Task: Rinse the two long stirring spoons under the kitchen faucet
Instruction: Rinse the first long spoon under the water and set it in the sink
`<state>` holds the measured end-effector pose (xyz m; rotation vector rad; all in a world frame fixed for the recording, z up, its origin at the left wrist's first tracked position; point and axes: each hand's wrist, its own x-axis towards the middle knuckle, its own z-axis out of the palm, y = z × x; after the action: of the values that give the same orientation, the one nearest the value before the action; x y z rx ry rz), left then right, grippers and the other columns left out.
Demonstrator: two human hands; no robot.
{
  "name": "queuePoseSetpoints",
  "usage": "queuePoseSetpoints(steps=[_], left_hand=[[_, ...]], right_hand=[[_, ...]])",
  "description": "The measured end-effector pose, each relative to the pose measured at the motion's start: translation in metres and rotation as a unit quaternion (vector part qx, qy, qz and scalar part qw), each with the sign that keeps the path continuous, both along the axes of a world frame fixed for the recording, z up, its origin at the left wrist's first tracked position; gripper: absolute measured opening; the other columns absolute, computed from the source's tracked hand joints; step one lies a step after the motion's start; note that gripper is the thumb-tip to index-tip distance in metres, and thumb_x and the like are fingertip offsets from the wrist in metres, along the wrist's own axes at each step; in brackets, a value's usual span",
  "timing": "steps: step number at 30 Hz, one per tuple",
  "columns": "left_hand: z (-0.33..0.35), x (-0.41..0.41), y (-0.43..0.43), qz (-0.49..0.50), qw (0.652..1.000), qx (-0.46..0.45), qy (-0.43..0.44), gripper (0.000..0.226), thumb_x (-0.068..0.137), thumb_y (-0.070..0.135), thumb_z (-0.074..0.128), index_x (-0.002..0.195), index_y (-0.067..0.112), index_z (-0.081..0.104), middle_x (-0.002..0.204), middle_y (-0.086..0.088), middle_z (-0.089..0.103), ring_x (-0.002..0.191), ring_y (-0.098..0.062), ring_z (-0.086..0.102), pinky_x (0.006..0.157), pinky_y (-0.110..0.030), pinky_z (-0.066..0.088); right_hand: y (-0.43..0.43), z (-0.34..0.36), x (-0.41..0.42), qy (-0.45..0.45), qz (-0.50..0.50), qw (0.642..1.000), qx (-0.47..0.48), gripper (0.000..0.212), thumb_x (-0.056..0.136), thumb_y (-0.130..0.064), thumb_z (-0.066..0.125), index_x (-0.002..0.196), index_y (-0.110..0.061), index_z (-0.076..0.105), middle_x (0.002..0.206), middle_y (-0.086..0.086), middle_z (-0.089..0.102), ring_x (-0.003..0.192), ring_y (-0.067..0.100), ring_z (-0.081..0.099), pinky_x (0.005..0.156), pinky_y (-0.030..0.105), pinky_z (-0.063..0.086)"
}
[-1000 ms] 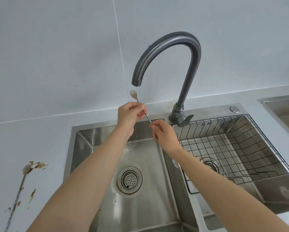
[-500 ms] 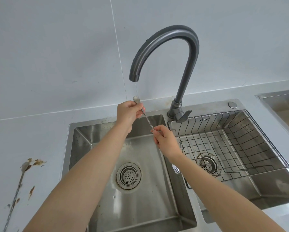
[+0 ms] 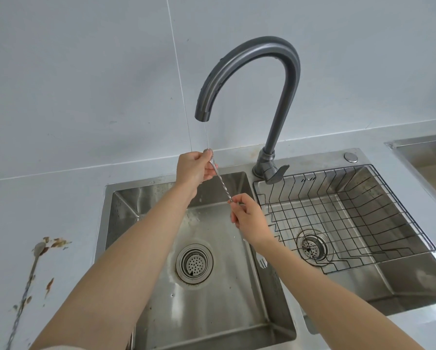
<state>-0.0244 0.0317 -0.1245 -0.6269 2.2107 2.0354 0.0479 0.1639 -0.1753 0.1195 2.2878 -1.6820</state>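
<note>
Holding spoon [image 3: 222, 184] under faucet [image 3: 249, 72], left hand [image 3: 192, 170], right hand [image 3: 247, 218], above sink [image 3: 105, 218].

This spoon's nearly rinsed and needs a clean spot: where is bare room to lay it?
Bare: the wire basket in the right basin, and the counter between wall and left basin. Crowded: the counter's near left, where the second spoon lies among brown stains.

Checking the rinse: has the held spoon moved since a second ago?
Yes. The spoon has slid down: its bowl sits farther below the faucet spout, at the fingertips of the left hand.
</note>
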Motion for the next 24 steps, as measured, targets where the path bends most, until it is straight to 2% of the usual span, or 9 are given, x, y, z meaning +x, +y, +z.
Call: queuePoseSetpoints(steps=[5, 7, 11, 13, 16, 18, 21, 22, 24], left_hand=[[0.003, 0.000, -0.002, -0.020, 1.000, -0.003, 0.010, 0.014, 0.079, -0.006, 0.063, 0.071, 0.005, 0.059, 0.066, -0.005, 0.060, 0.056, -0.010, 0.060, 0.054, -0.014, 0.051], [0.002, 0.000, -0.002, -0.010, 1.000, 0.000, 0.012, 0.010, 0.078, -0.006, 0.063, 0.079, 0.004, 0.061, 0.067, -0.005, 0.061, 0.060, -0.012, 0.059, 0.057, -0.015, 0.051], [-0.002, -0.002, 0.002, -0.006, 0.999, -0.024, 0.026, 0.017, 0.084, 0.002, 0.057, 0.070, 0.010, 0.059, 0.064, -0.003, 0.059, 0.048, -0.006, 0.055, 0.043, -0.008, 0.043], [-0.003, -0.003, 0.004, -0.001, 0.999, -0.044, 0.032, 0.015, 0.088, 0.008, 0.052, 0.075, 0.009, 0.059, 0.063, -0.001, 0.058, 0.049, -0.007, 0.054, 0.044, -0.008, 0.043], [-0.005, -0.005, 0.006, 0.020, 0.997, -0.069, 0.042, 0.030, 0.093, 0.016, 0.047, 0.064, 0.013, 0.053, 0.061, -0.002, 0.058, 0.047, -0.006, 0.055, 0.043, -0.010, 0.044], [-0.006, -0.005, 0.007, 0.027, 0.994, -0.094, 0.049, 0.036, 0.095, 0.020, 0.045, 0.059, 0.014, 0.048, 0.058, -0.002, 0.056, 0.040, -0.003, 0.054, 0.050, -0.017, 0.051], [-0.006, -0.003, 0.005, 0.022, 0.991, -0.124, 0.051, 0.039, 0.095, 0.021, 0.043, 0.058, 0.013, 0.047, 0.059, -0.008, 0.058, 0.054, -0.021, 0.061, 0.066, -0.035, 0.055], [-0.007, -0.003, 0.004, 0.024, 0.993, -0.105, 0.055, 0.038, 0.095, 0.018, 0.043, 0.058, 0.013, 0.049, 0.061, -0.011, 0.059, 0.060, -0.027, 0.063, 0.067, -0.036, 0.055], [-0.006, -0.003, 0.004, 0.031, 0.997, -0.046, 0.059, 0.030, 0.093, 0.008, 0.043, 0.065, 0.010, 0.055, 0.064, -0.007, 0.061, 0.066, -0.026, 0.063, 0.064, -0.029, 0.051]], right_hand=[[0.001, 0.000, 0.000, 0.002, -0.001, 1.000, 0.012, 0.012, 0.097, -0.013, 0.039, 0.096, -0.014, 0.050, 0.059, -0.003, 0.048, 0.052, 0.010, 0.039, 0.053, 0.022, 0.034], [0.001, 0.001, 0.000, 0.005, 0.001, 1.000, 0.015, 0.012, 0.097, -0.013, 0.039, 0.096, -0.013, 0.051, 0.059, -0.003, 0.049, 0.052, 0.010, 0.039, 0.052, 0.022, 0.034], [0.002, 0.002, 0.000, 0.007, 0.001, 1.000, 0.018, 0.012, 0.097, -0.013, 0.039, 0.096, -0.014, 0.051, 0.058, -0.003, 0.049, 0.052, 0.011, 0.039, 0.052, 0.022, 0.033], [0.001, 0.002, 0.000, 0.006, 0.000, 1.000, 0.011, 0.012, 0.097, -0.013, 0.039, 0.096, -0.014, 0.051, 0.058, -0.003, 0.049, 0.051, 0.012, 0.038, 0.051, 0.023, 0.033], [-0.001, 0.003, 0.001, 0.000, -0.004, 1.000, -0.001, 0.012, 0.097, -0.013, 0.039, 0.093, -0.016, 0.051, 0.057, -0.003, 0.049, 0.050, 0.011, 0.037, 0.051, 0.023, 0.032], [-0.002, 0.004, 0.002, -0.007, -0.003, 1.000, -0.010, 0.013, 0.097, -0.013, 0.039, 0.092, -0.017, 0.051, 0.058, -0.003, 0.049, 0.050, 0.010, 0.037, 0.050, 0.023, 0.032], [-0.002, 0.005, 0.003, -0.015, -0.004, 1.000, -0.016, 0.013, 0.097, -0.013, 0.039, 0.094, -0.017, 0.051, 0.058, -0.002, 0.050, 0.050, 0.009, 0.037, 0.050, 0.021, 0.032], [-0.002, 0.005, 0.002, -0.018, -0.006, 1.000, -0.018, 0.013, 0.097, -0.013, 0.039, 0.093, -0.017, 0.051, 0.059, -0.002, 0.050, 0.051, 0.009, 0.037, 0.051, 0.021, 0.032], [-0.001, 0.006, 0.002, -0.025, -0.008, 0.999, -0.024, 0.016, 0.097, -0.012, 0.040, 0.089, -0.019, 0.052, 0.059, -0.002, 0.050, 0.052, 0.009, 0.038, 0.051, 0.018, 0.033]])
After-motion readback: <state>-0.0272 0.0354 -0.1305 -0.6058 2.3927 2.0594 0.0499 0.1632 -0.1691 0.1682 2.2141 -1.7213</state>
